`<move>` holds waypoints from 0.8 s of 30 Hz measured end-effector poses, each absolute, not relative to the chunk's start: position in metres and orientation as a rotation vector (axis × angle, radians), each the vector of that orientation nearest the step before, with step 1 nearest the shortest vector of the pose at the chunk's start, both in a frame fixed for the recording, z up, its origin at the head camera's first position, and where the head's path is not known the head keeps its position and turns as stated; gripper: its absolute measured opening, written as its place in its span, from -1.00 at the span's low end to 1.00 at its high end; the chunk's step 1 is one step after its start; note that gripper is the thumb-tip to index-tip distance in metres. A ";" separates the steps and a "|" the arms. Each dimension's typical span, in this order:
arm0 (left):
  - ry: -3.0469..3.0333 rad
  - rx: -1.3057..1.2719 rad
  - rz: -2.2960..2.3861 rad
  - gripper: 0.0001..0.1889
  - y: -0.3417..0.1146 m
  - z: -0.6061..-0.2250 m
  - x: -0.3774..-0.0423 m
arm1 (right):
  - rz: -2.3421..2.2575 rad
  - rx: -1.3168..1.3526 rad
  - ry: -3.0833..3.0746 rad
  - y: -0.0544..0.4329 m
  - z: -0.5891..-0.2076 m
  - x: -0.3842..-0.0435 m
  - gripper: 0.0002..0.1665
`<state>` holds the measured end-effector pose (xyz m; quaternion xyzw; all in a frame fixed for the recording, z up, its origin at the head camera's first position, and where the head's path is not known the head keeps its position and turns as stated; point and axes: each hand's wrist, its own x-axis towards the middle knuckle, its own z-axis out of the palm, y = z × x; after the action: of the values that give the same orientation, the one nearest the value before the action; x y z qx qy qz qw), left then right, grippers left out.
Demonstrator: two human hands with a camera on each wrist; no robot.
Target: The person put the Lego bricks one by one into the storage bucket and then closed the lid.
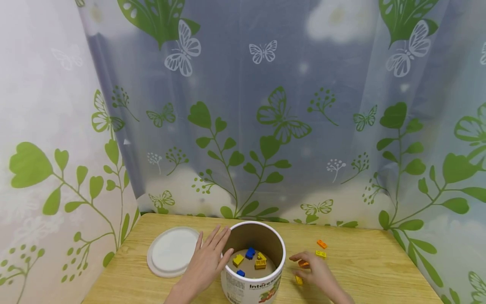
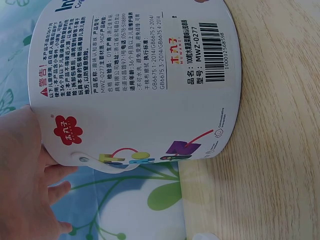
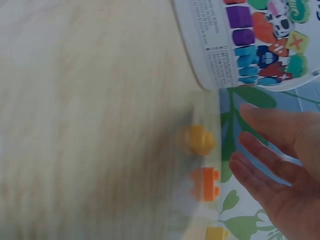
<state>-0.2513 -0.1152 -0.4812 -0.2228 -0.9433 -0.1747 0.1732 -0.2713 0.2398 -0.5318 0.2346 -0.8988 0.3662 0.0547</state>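
My left hand (image 1: 206, 264) lies against the left side of a white bucket (image 1: 252, 291), fingers straight and thumb at the rim. In the left wrist view, that hand (image 2: 22, 175) touches the rim end of the printed bucket (image 2: 135, 75). Inside the bucket lie several blocks, among them a blue block (image 1: 250, 253) and a yellow block (image 1: 238, 260). To the right of the bucket, my right hand (image 1: 317, 272) hovers with fingers apart over an orange block (image 1: 303, 263) and a yellow block (image 1: 298, 280). Nothing sits between its fingers (image 3: 265, 117) in the right wrist view.
A round white lid (image 1: 174, 251) lies on the wooden table (image 1: 379, 270), left of the bucket. Farther back on the right are another orange block (image 1: 322, 244) and a yellow block (image 1: 320, 254). A patterned curtain (image 1: 235, 84) hangs behind the table.
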 end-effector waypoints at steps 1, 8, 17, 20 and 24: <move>-2.680 -0.631 -0.493 -0.38 -0.115 -0.481 -0.252 | 1.092 0.742 -2.733 0.241 -0.534 -0.271 -0.64; -2.710 -0.620 -0.492 -0.38 -0.115 -0.481 -0.251 | 1.018 0.816 -2.773 0.246 -0.548 -0.268 -0.64; -2.718 -0.621 -0.503 -0.38 -0.115 -0.480 -0.251 | 0.964 0.825 -2.876 0.248 -0.549 -0.267 -0.69; -2.713 -0.619 -0.498 -0.38 -0.115 -0.480 -0.251 | 0.945 0.824 -2.872 0.248 -0.549 -0.268 -0.71; -2.707 -0.620 -0.494 -0.38 -0.115 -0.481 -0.252 | 0.923 0.794 -2.805 0.247 -0.547 -0.268 -0.69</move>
<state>-0.2519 -0.1149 -0.4811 -0.2172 -0.9473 -0.1727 0.1599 -0.2681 0.2475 -0.5474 0.2595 -0.9164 0.3017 0.0419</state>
